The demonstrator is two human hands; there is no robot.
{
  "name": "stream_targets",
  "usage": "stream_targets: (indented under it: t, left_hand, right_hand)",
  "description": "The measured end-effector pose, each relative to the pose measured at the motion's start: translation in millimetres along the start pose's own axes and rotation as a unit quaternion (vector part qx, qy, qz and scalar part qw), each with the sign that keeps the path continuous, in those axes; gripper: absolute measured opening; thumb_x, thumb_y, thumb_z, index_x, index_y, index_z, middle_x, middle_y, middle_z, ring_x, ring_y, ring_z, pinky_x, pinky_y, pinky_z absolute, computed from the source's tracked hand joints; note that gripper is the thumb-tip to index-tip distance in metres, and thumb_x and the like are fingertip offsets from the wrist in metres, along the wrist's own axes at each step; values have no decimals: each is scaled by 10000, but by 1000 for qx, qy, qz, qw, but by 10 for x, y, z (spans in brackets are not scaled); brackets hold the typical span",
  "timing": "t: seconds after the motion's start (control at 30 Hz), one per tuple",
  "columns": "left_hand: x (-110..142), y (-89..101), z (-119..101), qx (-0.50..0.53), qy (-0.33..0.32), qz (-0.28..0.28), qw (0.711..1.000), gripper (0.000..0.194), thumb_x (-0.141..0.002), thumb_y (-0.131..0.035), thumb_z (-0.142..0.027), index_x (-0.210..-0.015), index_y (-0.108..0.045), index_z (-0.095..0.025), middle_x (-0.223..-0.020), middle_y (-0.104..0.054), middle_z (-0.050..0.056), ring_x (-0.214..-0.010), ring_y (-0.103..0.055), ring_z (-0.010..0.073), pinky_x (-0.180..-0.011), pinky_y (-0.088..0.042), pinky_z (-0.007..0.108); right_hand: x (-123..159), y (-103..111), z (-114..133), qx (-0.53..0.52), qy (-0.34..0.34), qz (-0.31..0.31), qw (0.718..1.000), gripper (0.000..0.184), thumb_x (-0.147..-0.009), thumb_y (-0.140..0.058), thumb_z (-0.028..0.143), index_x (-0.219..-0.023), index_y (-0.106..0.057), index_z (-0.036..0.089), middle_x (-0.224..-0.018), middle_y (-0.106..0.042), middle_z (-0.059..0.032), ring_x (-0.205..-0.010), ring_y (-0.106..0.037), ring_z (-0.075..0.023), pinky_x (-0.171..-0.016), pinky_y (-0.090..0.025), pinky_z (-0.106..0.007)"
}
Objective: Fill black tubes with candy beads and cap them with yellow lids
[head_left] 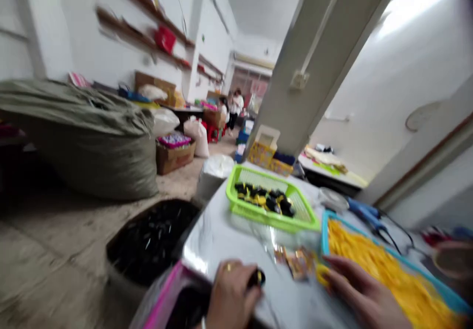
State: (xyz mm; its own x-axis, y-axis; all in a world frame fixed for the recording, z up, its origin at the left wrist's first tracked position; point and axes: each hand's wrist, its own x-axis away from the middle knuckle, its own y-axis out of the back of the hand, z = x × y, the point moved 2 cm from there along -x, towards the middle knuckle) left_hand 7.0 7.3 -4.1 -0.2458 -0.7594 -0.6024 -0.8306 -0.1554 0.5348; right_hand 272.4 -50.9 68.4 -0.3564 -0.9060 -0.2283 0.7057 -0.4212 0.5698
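My left fingers (253, 295) clasp a small black piece (258, 277) near the edge of the white surface (221, 230); my right fingers (343, 287) pinch a yellow piece (322, 274) beside the blue basket (325, 233).

Left-held piece (257, 277): black
Right-held piece (322, 274): yellow
Basket (254, 214): lime green
Basket pieces (271, 201): black and yellow
Tray (325, 233): light blue
Tray pieces (386, 266): orange-yellow
Surface (221, 235): white
Tub rim (164, 295): pink
Sack (103, 159): grey-green
Small box (260, 155): yellow, mottled
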Motion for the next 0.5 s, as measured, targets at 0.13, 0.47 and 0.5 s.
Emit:
stream_targets:
  t: [0.13,0.47,0.5]
  left_hand:
    - [56,-37,-111,35,45,58,997,276,-738,-763,-200,-1004,-690,-206,-915,-729,57,-924,-635,253,-895,-454,463]
    - [-29,-68,-34,47,45,84,994,248,-778,-749,-306,-997,-674,-216,-910,-720,25,-936,-603,236,-893,-399,417]
    - [-29,-70,-33,47,47,83,994,242,-784,-741,-305,-998,-673,-214,-909,-717,25,-938,-600,236,-893,-396,416]
  right_hand:
    - [242,-689,22,-212,-143,124,959,354,-677,-779,450,-889,-732,170,-704,-667,-40,-533,-522,-117,-470,-433,-230]
    - [35,-1018,117,-367,-255,142,883,327,-611,-844,363,-791,-694,136,-441,-502,60,-325,-351,-19,-311,-225,-127]
    - [31,-1031,144,-363,-248,149,886,320,-620,-840,358,-795,-690,137,-440,-514,57,-323,-370,-23,-316,-248,-128]
